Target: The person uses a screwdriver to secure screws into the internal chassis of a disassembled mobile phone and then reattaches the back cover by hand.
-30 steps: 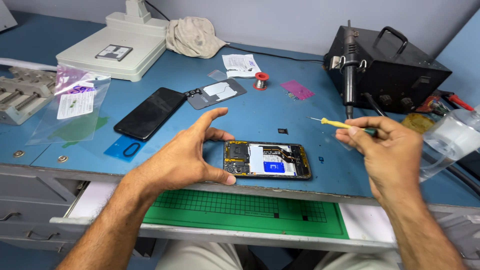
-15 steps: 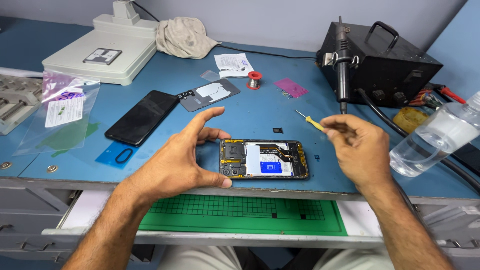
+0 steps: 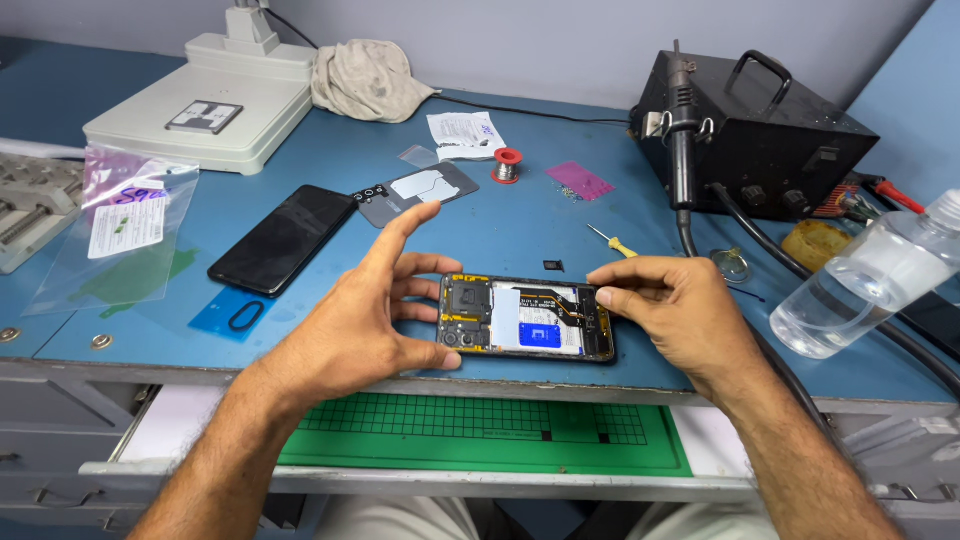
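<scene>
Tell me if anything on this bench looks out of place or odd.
Mostly orderly. The phone between the left hand and right hand lies with its back off, its insides exposed. The back cover lies apart. A clear bottle at the right leans tilted, not upright.

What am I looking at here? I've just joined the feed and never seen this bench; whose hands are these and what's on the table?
There is one view, from a camera on the person's head, looking down at their own bare hands. The left hand steadies the left end of an opened phone, its back cover off and its insides showing. The right hand rests at the right end, holding a small yellow-handled screwdriver. They work on a blue bench. Around them lie a black phone screen, a grey back cover, a solder spool, a black hot-air station and a clear bottle.
</scene>
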